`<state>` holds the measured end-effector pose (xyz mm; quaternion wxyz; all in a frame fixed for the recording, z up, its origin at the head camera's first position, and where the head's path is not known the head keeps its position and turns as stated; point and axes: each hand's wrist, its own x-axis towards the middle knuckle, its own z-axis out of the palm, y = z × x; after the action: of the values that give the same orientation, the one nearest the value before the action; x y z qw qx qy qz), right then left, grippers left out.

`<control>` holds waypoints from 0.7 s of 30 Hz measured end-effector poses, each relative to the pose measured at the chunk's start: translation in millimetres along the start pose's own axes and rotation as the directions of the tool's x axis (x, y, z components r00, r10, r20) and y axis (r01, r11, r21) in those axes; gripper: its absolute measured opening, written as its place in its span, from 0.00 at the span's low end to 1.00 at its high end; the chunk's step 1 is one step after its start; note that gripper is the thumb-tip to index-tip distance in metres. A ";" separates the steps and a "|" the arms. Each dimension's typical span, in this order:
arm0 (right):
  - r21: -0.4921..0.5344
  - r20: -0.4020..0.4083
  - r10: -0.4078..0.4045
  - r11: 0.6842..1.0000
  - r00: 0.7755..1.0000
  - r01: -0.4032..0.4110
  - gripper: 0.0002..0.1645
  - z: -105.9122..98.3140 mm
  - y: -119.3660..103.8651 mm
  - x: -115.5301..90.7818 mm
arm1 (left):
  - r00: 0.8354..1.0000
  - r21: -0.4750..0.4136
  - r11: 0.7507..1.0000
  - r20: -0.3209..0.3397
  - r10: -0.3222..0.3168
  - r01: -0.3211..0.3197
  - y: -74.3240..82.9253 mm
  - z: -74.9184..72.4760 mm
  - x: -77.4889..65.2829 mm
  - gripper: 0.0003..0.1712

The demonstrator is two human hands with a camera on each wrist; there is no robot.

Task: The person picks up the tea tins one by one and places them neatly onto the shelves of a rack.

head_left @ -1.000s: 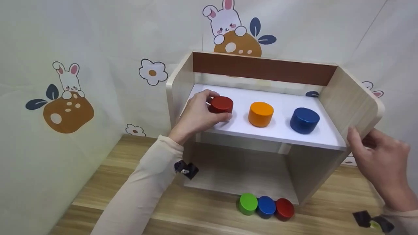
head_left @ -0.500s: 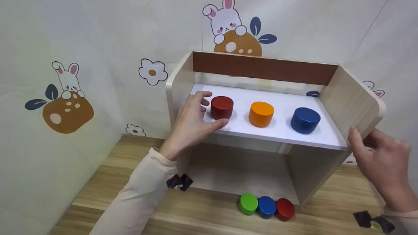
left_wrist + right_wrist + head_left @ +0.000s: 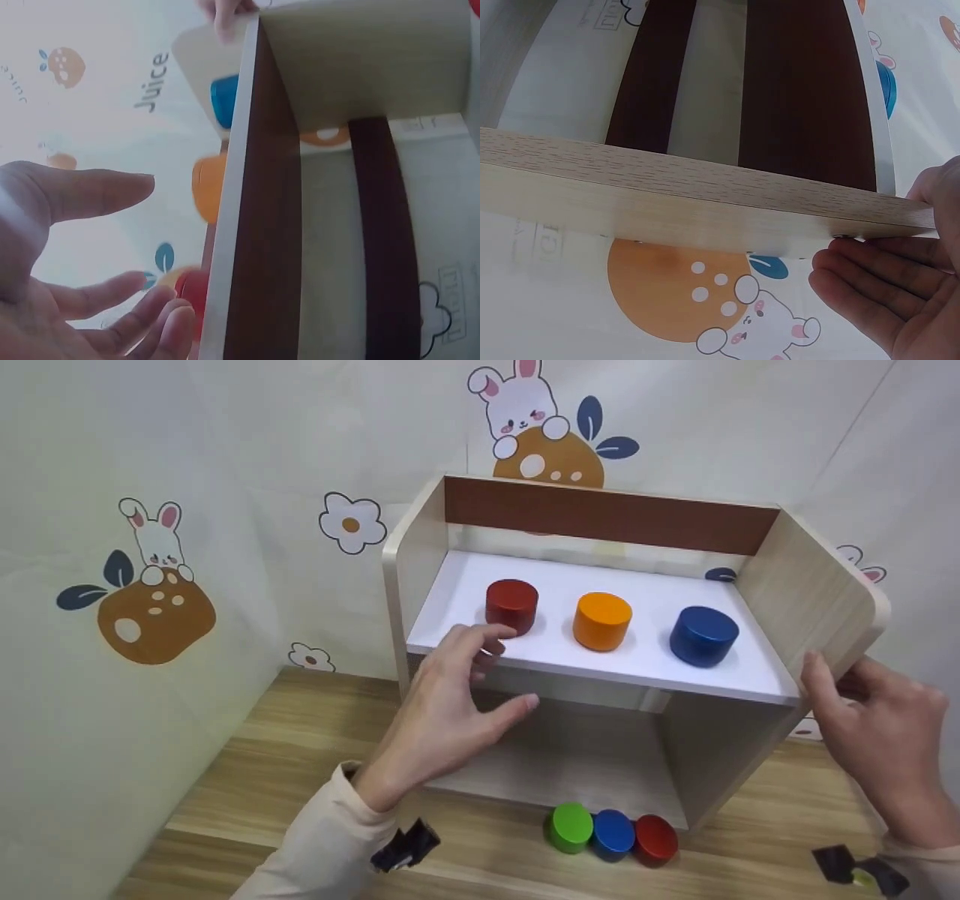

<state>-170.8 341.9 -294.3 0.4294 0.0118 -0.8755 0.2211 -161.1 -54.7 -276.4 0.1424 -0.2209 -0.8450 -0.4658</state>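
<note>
Near the front edge of the white upper board (image 3: 450,577), my left hand (image 3: 442,716) hangs with thumb and fingers spread, holding nothing. Just beyond its fingertips a dark red cylinder (image 3: 511,598) stands upright at the left of the board. To the right stand an orange cylinder (image 3: 602,622) and a dark blue cylinder (image 3: 703,637), evenly spaced in a row. My right hand (image 3: 881,727) holds the right side panel (image 3: 817,585) of the wooden shelf. Its thumb lies inside; its fingers (image 3: 885,281) are on the outer face in the right wrist view.
On the wood-grain table (image 3: 247,780), a green cylinder (image 3: 571,828), a blue cylinder (image 3: 613,835) and a red cylinder (image 3: 655,840) sit side by side before the shelf's bottom board (image 3: 555,750). A cloth (image 3: 315,435) printed with rabbits hangs behind.
My left hand has let go of the dark red cylinder on the upper board and drawn back, down toward me. The right hand has stayed on the side panel.
</note>
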 end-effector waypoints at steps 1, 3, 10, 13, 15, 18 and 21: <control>-0.003 0.005 0.004 1.000 1.000 -0.004 0.21 -0.1 0.0 -0.2 | 1.000 -0.003 1.000 0.014 0.010 -0.010 -0.7 2.8 -2.9 0.35; -0.007 0.012 0.011 1.000 1.000 -0.011 0.21 -0.2 0.0 -0.4 | 0.999 -0.013 1.000 0.043 0.026 -0.026 -3.3 9.2 -7.7 0.34; 0.022 -0.008 -0.012 1.000 1.000 0.012 0.20 0.4 1.0 -0.2 | 0.993 -0.077 0.997 0.119 0.025 -0.016 -21.6 36.5 -16.6 0.31; 0.037 -0.022 -0.028 0.999 0.999 0.029 0.20 0.8 1.5 -0.3 | 0.989 -0.095 0.995 0.151 0.001 0.013 -31.5 49.8 -19.4 0.30; 0.039 -0.029 -0.034 0.999 0.999 0.035 0.20 0.8 1.7 -0.3 | 0.985 -0.108 0.994 0.172 -0.014 0.033 -38.5 59.1 -20.7 0.30; 0.038 -0.033 -0.037 0.999 0.999 0.039 0.20 0.6 1.5 -0.1 | 0.976 -0.129 0.989 0.211 -0.044 0.073 -49.4 73.6 -22.0 0.30; 0.041 -0.031 -0.035 0.998 0.999 0.036 0.20 0.6 1.1 0.3 | 0.964 -0.152 0.981 0.254 -0.080 0.121 -60.9 88.3 -23.5 0.30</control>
<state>-171.6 342.7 -294.7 0.4462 0.0331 -0.8637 0.2318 -174.7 -13.9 -377.4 -0.0068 -0.2449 -0.8243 -0.5103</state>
